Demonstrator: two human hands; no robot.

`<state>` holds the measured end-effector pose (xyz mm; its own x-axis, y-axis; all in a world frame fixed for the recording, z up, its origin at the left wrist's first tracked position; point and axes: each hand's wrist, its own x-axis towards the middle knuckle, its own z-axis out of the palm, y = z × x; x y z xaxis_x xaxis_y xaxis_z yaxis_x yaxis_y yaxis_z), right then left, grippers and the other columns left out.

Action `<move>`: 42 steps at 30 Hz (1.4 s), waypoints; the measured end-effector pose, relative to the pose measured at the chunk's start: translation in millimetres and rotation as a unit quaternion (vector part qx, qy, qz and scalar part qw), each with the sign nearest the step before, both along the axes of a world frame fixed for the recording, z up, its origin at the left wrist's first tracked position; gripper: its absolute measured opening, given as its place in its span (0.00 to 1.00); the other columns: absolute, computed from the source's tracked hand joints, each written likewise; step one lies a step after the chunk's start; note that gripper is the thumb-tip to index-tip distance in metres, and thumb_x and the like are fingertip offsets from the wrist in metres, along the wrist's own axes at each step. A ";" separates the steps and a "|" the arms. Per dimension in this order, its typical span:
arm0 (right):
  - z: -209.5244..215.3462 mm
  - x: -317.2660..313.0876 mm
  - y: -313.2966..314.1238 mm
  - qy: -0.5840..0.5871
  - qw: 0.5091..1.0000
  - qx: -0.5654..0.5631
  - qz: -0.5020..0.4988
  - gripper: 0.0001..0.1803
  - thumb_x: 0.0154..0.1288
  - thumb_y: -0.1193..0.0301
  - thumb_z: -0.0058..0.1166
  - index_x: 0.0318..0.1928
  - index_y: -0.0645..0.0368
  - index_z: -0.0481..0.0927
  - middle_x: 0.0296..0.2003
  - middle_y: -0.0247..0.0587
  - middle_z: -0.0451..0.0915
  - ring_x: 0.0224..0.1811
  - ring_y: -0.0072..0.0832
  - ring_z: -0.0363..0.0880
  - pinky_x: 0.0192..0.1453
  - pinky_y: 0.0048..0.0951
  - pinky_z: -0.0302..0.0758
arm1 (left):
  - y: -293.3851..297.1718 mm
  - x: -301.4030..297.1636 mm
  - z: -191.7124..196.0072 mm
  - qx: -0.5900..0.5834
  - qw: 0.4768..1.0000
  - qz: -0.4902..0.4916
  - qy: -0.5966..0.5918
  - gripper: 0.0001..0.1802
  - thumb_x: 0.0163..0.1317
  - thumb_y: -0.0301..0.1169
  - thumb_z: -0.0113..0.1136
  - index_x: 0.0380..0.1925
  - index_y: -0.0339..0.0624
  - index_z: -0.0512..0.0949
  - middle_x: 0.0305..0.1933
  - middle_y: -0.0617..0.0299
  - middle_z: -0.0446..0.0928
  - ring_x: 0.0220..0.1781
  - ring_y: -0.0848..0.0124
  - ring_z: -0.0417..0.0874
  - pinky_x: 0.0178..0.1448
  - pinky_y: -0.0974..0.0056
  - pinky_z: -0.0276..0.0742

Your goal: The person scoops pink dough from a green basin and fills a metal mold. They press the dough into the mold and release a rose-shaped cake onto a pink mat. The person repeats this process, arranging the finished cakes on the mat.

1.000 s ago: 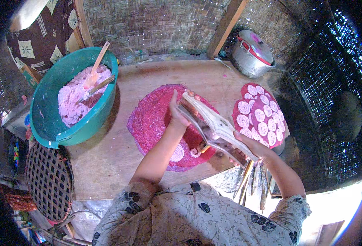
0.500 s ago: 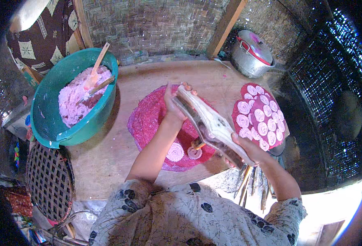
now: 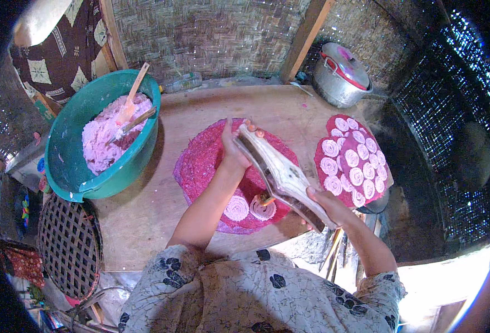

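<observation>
A two-part wooden hand press [image 3: 281,167] slants over the middle of the table, its pale upper bar lying along a darker lower one. My left hand [image 3: 236,145] is wrapped round its far-left end, and my right hand [image 3: 328,206] grips the near-right end. Under the press, a pink dough coil [image 3: 256,211] lies on a round red mesh mat [image 3: 198,147], with a short brownish piece at its middle. Touching or almost touching it on the left is another pink dough spiral [image 3: 235,208]. My left forearm and the press hide part of the mat.
To the left stands a green basin [image 3: 62,150] of pink dough [image 3: 100,139], with a spatula [image 3: 134,86] in it. A red mat [image 3: 342,155] bearing several spirals lies right. A lidded metal pot [image 3: 339,83] stands behind it. A woven tray [image 3: 67,244] is at lower left.
The coil under the press has grown wider and fuller. Both hands have shifted slightly with the press, the right one a little to the left, and stay closed on it.
</observation>
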<state>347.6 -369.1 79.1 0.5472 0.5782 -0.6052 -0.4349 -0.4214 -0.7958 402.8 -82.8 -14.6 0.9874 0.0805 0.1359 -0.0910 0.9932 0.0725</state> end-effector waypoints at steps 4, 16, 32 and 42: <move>-12.9 -8.8 -10.4 0.043 0.999 -0.005 0.004 0.36 0.68 0.41 0.45 0.44 0.68 0.78 0.25 0.46 0.81 0.21 0.28 0.81 0.21 0.27 0.79 | -11.2 -24.5 -10.0 -0.019 0.997 -0.018 0.068 0.27 0.67 0.60 0.42 0.33 0.50 0.77 0.30 0.62 0.77 0.33 0.61 0.77 0.43 0.49 0.74; -48.4 -27.4 -39.3 0.039 0.992 0.107 -0.049 0.35 0.71 0.42 0.40 0.47 0.68 0.75 0.27 0.49 0.81 0.21 0.34 0.81 0.27 0.33 0.80 | -25.0 -131.1 -87.4 0.860 0.506 0.051 0.039 0.27 0.75 0.44 0.33 0.42 0.44 0.84 0.54 0.59 0.78 0.51 0.63 0.77 0.57 0.54 0.64; -49.4 -33.4 -56.1 -0.015 0.978 0.156 -0.138 0.35 0.72 0.44 0.38 0.48 0.69 0.74 0.26 0.50 0.81 0.21 0.34 0.81 0.27 0.32 0.80 | -49.0 -150.0 -40.9 0.951 0.272 0.134 -0.059 0.15 0.65 0.36 0.48 0.43 0.56 0.85 0.65 0.67 0.70 0.54 0.53 0.72 0.55 0.50 0.65; -19.2 -34.9 -63.5 -0.093 0.971 0.168 -0.146 0.39 0.69 0.39 0.37 0.56 0.66 0.69 0.28 0.50 0.80 0.23 0.35 0.81 0.27 0.33 0.80 | -33.2 -83.6 20.9 0.913 0.303 0.248 -0.116 0.25 0.67 0.41 0.50 0.62 0.44 0.70 0.72 0.57 0.61 0.65 0.51 0.68 0.69 0.46 0.61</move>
